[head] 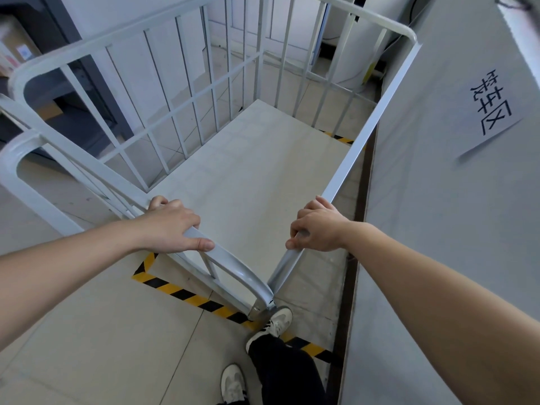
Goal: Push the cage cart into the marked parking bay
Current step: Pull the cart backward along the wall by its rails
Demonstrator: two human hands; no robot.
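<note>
White steel bars form the cage cart (204, 118), which sits mostly inside the yellow-and-black floor tape (187, 296), close beside the grey wall (423, 229) bearing a paper sign (491, 103). Left hand (172, 226) clamps the near rail; right hand (318, 229) clamps the side rail. Push evenly with both, keeping the cart parallel to the wall, and mind the shoe (277, 323) at the corner caster.
</note>
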